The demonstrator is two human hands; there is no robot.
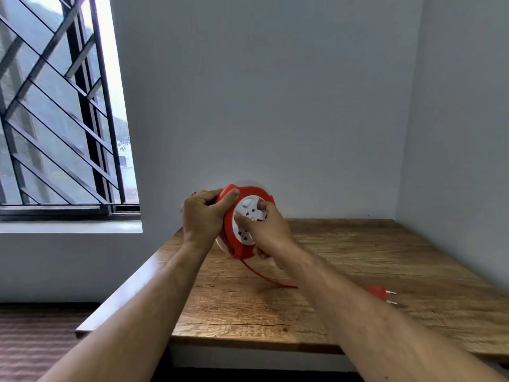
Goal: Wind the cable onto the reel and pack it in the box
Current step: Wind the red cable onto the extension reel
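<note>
Red-and-white reel (pixel 245 221) held up on edge above the far left part of the wooden table (pixel 344 271), socket face toward the person. Left hand (pixel 202 216) clenched around its upper left rim, thumb over the red edge. Right hand (pixel 265 230) pressed on the white socket face, fingers curled under the lower rim. Red cable (pixel 264 277) trails from the reel's underside across the tabletop; plug (pixel 381 295) lies well apart to the right. Barred window (pixel 55 106) at left
</note>
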